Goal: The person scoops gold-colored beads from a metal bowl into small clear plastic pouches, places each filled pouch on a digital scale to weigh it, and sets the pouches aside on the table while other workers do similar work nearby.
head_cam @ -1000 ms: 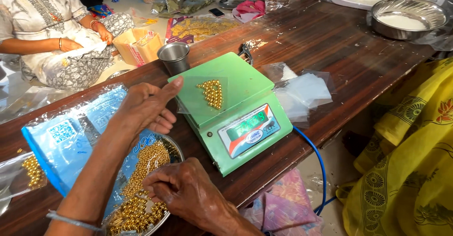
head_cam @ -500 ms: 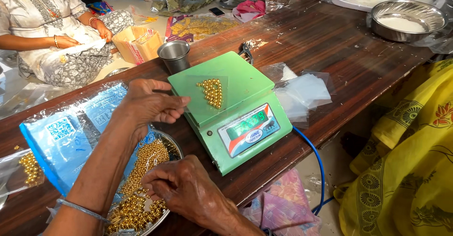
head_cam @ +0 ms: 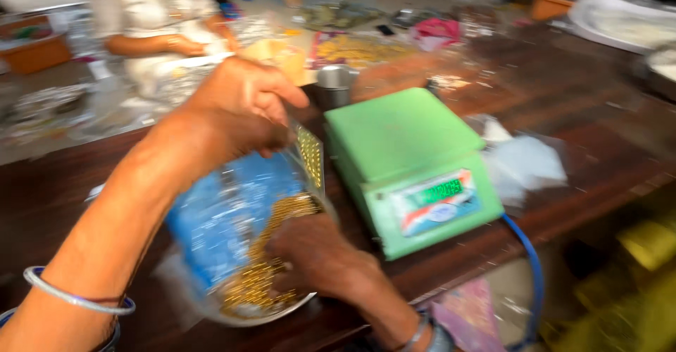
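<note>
The view is blurred by motion. My left hand (head_cam: 239, 105) is raised left of the green weighing scale (head_cam: 408, 162) and grips the top of a clear plastic bag with a blue card (head_cam: 225, 218). A strip of small gold beads (head_cam: 310, 156) shows inside the bag, next to the scale's edge. The scale's platform is bare. My right hand (head_cam: 317, 253) lies curled on the heap of gold beads in a round metal plate (head_cam: 267, 317), at the bag's lower edge. What its fingers hold is hidden.
A steel cup (head_cam: 334, 84) stands behind the scale. Clear plastic bags (head_cam: 524, 162) lie to its right, and a blue cable (head_cam: 528, 267) runs off its front corner. Another person in white (head_cam: 158, 14) sits across the wooden table (head_cam: 605, 148). Yellow cloth (head_cam: 634, 281) is at the lower right.
The gold bead heap is gone from the scale's platform. My left hand has lifted the blue bag up beside the scale, with beads now in it. My right hand stays on the plate.
</note>
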